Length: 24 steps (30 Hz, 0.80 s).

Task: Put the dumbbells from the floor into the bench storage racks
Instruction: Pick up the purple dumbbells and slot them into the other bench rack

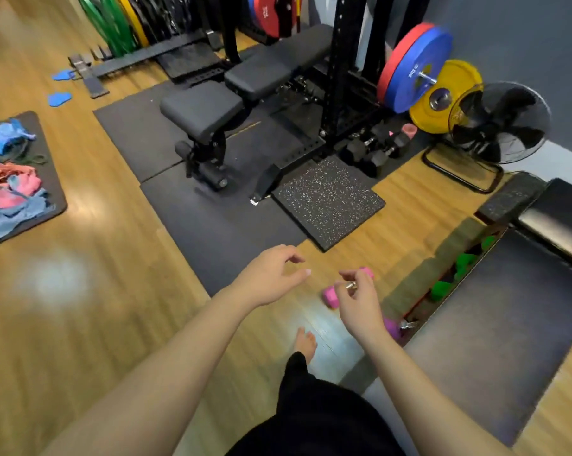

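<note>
Down on the wooden floor by my right hand [357, 302], a small pink dumbbell [332, 294] waits, unlifted. Both hands are loose and empty, left hand [271, 278] hovering beside. Green dumbbells [442, 287] already sit in the bench's side storage rack [419, 291]; I'd judge we're partway through.
</note>
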Motion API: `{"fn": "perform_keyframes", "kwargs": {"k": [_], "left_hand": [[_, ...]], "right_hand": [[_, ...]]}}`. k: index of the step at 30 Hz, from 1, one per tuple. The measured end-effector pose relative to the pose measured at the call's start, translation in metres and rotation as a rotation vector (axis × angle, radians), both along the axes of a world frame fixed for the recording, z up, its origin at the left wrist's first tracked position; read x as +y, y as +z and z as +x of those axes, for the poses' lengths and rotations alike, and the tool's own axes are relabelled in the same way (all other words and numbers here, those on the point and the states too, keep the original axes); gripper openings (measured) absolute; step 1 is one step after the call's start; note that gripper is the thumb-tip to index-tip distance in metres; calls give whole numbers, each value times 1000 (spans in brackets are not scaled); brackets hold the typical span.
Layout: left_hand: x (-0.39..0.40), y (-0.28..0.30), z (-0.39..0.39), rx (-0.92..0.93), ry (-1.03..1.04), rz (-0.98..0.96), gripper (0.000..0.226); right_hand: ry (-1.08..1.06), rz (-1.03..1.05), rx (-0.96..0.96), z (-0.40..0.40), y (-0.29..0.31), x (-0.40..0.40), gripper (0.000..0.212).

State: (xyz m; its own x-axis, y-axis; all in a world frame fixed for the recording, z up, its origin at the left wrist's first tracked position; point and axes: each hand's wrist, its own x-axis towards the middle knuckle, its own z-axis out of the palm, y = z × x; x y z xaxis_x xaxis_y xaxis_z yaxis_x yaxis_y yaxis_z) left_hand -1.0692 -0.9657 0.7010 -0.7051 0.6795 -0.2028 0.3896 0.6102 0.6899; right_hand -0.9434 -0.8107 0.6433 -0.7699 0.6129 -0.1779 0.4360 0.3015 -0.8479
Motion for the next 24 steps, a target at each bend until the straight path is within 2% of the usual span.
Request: {"fn": "perform_keyframes", "kwargs": {"k": [5,11,15,24], "left_hand": [[52,9,-96,24,-86,-28,27],[110,7,-158,-37,-185,5,21],[136,-2,-203,-68,-299,-38,26],[194,-17,-318,-51,-688,-69,31]], "right_hand": [[-68,23,27,-72,8,43,16],[-263,15,19,-126,10,83,15],[-359,10,-32,-150,5,86,15],[-765,-87,-68,-219,0,58,14]]}}
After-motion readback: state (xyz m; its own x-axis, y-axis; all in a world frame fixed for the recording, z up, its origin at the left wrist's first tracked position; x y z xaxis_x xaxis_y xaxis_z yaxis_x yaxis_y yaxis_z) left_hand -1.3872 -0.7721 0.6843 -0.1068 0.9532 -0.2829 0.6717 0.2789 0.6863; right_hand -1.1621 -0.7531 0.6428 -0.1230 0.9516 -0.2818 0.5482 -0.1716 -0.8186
